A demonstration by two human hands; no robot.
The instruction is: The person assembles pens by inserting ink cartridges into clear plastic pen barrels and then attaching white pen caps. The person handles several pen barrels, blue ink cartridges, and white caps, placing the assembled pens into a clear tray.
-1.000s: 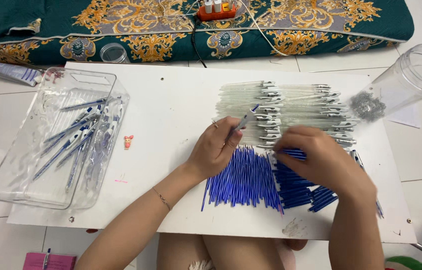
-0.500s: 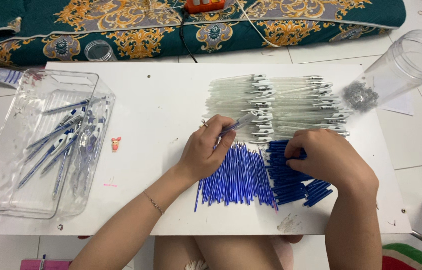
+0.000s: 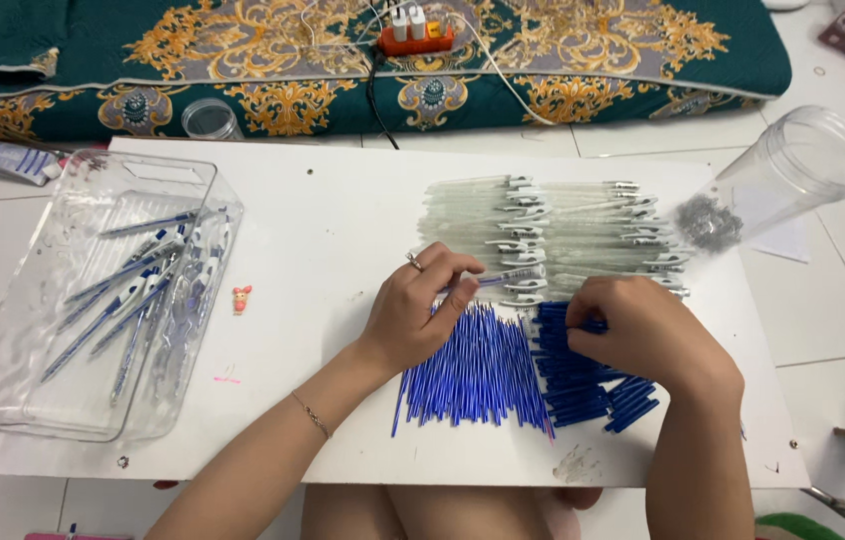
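Hands meet over the pen parts

Fingers of the left hand (image 3: 421, 312) pinch a clear pen barrel (image 3: 503, 281), thumb and forefinger pressed together on its near end. The barrel's long axis runs left to right, its clip end pointing away toward the right, level with the front edge of the clear barrel stack (image 3: 553, 232). Directly below this hand lies the fan of blue refills (image 3: 473, 368), their long axes running toward and away from the person, crosswise to the held barrel.

The right hand (image 3: 643, 335) curls downward, fingertips pressed together on the pile of short blue pieces (image 3: 583, 385); what it pinches, if anything, is hidden under the fingers. It sits just beside the barrel's free end, so the right hand is the nearer of the 2 to that end.

Farther out on the white board (image 3: 323, 220), a clear tray (image 3: 3, 340) with assembled pens (image 3: 133, 290) stands well apart to the left, nearer the left arm. A clear cup (image 3: 793, 170) lies tipped at the far right.
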